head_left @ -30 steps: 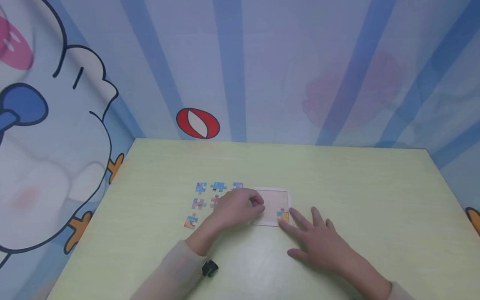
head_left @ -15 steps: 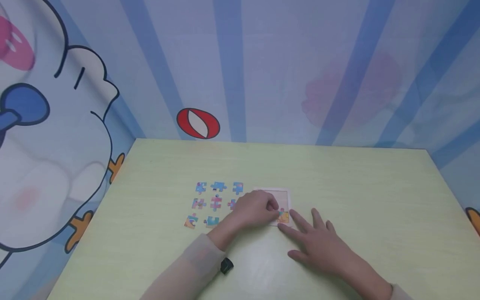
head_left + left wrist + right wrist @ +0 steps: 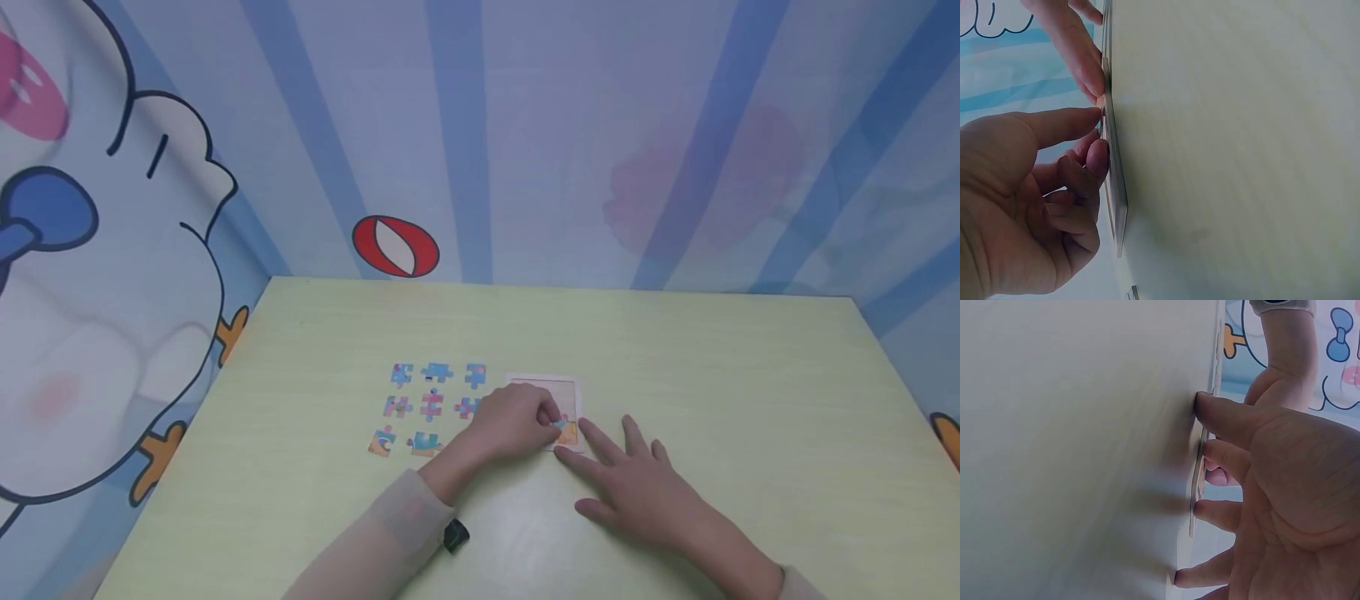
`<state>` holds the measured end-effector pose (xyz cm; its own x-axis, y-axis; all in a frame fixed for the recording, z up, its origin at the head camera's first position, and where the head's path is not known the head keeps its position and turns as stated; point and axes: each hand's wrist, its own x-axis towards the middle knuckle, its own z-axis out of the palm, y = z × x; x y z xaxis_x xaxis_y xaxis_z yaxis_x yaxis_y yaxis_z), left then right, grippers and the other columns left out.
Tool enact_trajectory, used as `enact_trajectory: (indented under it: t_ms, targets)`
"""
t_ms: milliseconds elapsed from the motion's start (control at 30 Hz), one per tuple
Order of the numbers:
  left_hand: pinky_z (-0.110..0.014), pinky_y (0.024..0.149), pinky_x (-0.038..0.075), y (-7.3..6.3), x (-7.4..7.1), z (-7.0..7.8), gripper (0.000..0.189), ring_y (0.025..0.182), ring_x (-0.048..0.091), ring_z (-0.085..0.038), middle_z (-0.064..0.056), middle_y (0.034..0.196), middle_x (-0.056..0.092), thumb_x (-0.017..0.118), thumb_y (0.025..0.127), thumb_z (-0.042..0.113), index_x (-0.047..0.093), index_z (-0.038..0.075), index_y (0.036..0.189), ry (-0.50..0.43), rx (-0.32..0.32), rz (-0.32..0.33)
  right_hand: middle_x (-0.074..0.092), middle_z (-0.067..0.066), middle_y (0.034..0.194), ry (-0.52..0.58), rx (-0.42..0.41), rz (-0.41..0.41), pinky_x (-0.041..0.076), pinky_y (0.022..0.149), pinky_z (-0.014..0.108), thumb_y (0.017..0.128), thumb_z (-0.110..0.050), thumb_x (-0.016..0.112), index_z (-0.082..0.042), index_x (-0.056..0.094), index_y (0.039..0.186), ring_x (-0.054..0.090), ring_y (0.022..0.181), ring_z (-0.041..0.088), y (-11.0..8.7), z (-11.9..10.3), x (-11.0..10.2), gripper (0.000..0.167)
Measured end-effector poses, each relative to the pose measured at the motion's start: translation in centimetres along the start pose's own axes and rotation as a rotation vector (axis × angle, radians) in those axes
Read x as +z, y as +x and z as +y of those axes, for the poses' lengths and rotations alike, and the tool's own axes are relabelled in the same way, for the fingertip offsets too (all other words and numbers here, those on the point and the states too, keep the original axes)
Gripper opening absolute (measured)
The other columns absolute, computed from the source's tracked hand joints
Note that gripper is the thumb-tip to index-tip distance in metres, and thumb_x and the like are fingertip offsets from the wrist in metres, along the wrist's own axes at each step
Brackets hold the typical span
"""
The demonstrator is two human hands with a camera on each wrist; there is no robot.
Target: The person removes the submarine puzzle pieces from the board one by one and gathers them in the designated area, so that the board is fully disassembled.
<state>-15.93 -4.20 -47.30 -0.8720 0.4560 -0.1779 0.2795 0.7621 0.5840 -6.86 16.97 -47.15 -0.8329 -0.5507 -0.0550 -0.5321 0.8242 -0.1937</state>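
A teal-and-orange jigsaw piece (image 3: 569, 432) lies in the lower right corner of a pale shallow puzzle tray (image 3: 543, 377). My left hand (image 3: 517, 421) reaches over the tray, its thumb and forefinger pinching at the left side of that piece. The other left fingers are curled, as the left wrist view shows. Spread fairly straight, the fingers of my right hand (image 3: 637, 483) touch the tray's right and front edges. In the right wrist view, fingertips (image 3: 1207, 512) rest along the tray's rim. The left hand covers much of the tray's left half.
Several loose jigsaw pieces (image 3: 431, 406) lie in rows left of the tray, the nearest ones close to the left forearm. A small black device (image 3: 455, 536) shows at the left sleeve. The pale table (image 3: 712, 358) ends at a patterned cloth backdrop (image 3: 555, 150).
My left hand has moved right across the tray to the corner piece, uncovering loose pieces behind it. The right hand has stayed almost still at the tray's edge.
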Motion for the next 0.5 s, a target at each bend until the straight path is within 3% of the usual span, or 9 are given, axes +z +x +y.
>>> enact_trajectory:
  t_ms: [500]
  targets:
    - [-0.025,0.071,0.048,-0.16,-0.27,0.4,0.005,0.078,0.062,-0.003,0.016,0.084,0.068,0.074,0.092,0.019,0.078,0.019,0.095,-0.007,0.042,0.048,0.04,0.012,0.163,-0.007,0.002,-0.001,0.043,0.088,0.078,0.096,-0.05,0.07,-0.037,0.051,0.154,0.037,0.133,0.068,0.09,0.04,0.26,0.062]
